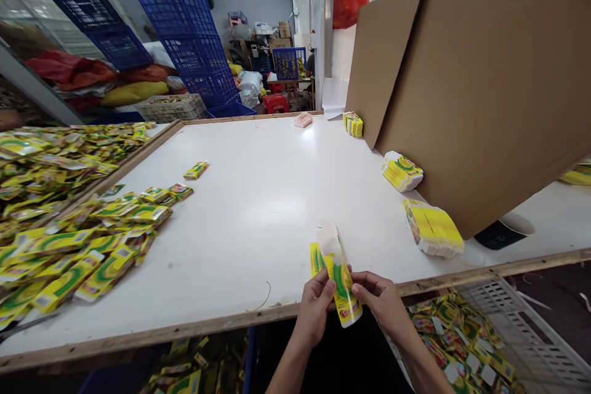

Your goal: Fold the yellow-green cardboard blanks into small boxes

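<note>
At the table's front edge, a long yellow and green printed carton is held between both hands, its white flap pointing away from me. My left hand pinches its left side with thumb and fingers. On the opposite side, my right hand grips the carton's edge. Another yellow packet shows partly behind it, near the left fingers; whether it is held or lies on the table I cannot tell. A stack of flat yellow cartons sits to the right of my hands.
Many filled yellow packets are heaped on the left of the white table. Smaller carton stacks line a tall cardboard sheet at right. A dark cup lies beside it. Below are crates of packets.
</note>
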`<state>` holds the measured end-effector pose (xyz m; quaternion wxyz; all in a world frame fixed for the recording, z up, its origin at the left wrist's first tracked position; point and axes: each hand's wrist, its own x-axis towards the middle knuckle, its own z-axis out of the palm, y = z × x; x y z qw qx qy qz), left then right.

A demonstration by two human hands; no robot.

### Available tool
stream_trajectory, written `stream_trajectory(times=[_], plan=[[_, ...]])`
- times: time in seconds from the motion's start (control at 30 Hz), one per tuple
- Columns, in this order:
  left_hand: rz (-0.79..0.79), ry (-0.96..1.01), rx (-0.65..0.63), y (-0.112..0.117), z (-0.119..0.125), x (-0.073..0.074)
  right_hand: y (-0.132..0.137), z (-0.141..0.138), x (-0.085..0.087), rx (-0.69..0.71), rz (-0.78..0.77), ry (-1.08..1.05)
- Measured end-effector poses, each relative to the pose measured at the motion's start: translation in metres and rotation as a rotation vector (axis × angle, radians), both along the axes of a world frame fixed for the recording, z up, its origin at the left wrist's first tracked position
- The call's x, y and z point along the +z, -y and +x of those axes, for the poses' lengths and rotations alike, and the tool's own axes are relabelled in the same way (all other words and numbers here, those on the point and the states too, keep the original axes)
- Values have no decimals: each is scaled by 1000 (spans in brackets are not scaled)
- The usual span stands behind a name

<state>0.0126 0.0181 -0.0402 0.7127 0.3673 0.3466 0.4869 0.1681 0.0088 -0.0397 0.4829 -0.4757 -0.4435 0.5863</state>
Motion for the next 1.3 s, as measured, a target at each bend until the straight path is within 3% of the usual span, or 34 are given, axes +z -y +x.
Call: stream_trajectory(times=[0.2,0.37,0.5,0.7,0.97,1.17,1.3], plan=[[-10,-130,121,3,6,-5,4,-12,-7,-47,-1,74],[60,-203,165,6,4,4,4,-14,-10,-138,86,238],[90,-215,26,9,-4,18,5,-9,-7,-156,148,215],[118,-229,-175,10,-18,31,8,0,9,42,164,97],[85,-17,-319,17,-17,35,10,12,24,198,125,98],[78,-26,-347,22,-14,29,7,14,22,73,257,229],[58,-12,-302,24,-12,29,8,11,15,-56,270,161]])
